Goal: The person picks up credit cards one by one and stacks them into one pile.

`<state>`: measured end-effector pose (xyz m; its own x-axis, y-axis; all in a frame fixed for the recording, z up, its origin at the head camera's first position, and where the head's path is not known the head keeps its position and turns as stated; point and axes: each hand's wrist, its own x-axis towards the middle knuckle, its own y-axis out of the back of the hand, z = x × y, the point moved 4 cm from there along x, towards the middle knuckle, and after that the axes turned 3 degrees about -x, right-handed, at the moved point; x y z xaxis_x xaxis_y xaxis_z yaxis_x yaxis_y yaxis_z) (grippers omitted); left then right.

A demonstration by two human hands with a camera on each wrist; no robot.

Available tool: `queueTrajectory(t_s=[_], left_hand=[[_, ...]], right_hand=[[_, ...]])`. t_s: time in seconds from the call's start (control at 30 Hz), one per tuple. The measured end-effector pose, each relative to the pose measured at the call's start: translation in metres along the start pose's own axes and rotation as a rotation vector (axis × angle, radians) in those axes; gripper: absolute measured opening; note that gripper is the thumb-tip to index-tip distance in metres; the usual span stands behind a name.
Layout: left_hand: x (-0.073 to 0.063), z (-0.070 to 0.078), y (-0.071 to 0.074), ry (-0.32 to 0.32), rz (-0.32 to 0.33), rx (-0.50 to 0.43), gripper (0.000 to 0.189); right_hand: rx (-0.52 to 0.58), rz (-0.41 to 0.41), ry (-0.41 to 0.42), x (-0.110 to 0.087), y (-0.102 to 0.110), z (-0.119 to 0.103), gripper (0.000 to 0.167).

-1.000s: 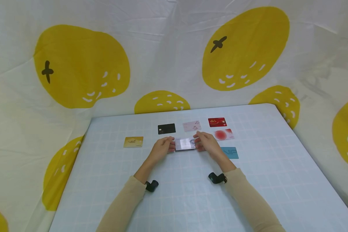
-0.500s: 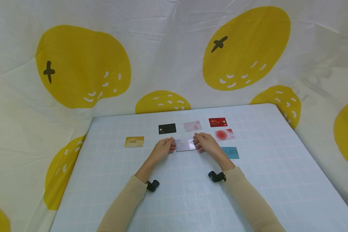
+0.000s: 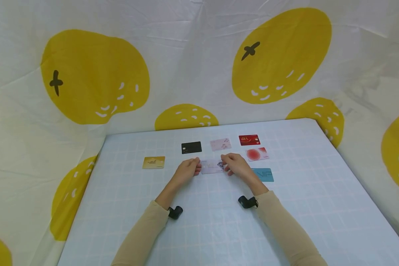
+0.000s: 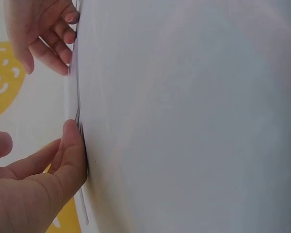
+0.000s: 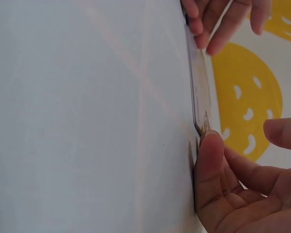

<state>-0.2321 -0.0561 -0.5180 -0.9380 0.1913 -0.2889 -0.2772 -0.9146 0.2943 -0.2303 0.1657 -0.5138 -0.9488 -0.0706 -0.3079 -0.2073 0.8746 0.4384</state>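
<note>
A pale purple card (image 3: 212, 166) with a dark gem-like print at its right end lies on the table between my two hands. At its left end is my left hand (image 3: 185, 170), fingertips against the short edge. My right hand (image 3: 236, 167) meets the opposite end with its fingertips. In the left wrist view the card (image 4: 74, 92) shows nearly edge-on, and the thumb stays apart from the fingers. From the right wrist view, a fingertip touches the corner of the card (image 5: 200, 92), with the thumb raised away.
Beyond the hands lie a black card (image 3: 191, 147), a pink card (image 3: 221, 144), a red VIP card (image 3: 249, 140) and a white card with a red circle (image 3: 257, 154). A gold card (image 3: 153, 162) is left; a teal card (image 3: 266, 175) sits partly behind the right forearm.
The dark line along the purple card's near edge and the bright glare on it have faded, and its print now shows. The right hand has shifted slightly left and nearer; the left hand barely moved.
</note>
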Motion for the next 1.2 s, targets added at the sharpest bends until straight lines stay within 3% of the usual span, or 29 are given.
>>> queueTrajectory(t_s=[0.4, 0.8, 1.2], left_hand=[[-0.0013, -0.0012, 0.0017, 0.010, -0.008, -0.009, 0.042], [-0.0015, -0.0010, 0.0012, -0.003, -0.009, -0.001, 0.042], [-0.0056, -0.0026, 0.0039, -0.029, -0.026, -0.022, 0.038]], right_hand=[[-0.070, -0.004, -0.002, -0.0002, -0.0040, -0.0033, 0.040], [-0.067, 0.007, -0.023, -0.0020, -0.0048, -0.0033, 0.039], [-0.025, 0.028, 0.024, -0.0048, -0.0023, -0.0019, 0.041]])
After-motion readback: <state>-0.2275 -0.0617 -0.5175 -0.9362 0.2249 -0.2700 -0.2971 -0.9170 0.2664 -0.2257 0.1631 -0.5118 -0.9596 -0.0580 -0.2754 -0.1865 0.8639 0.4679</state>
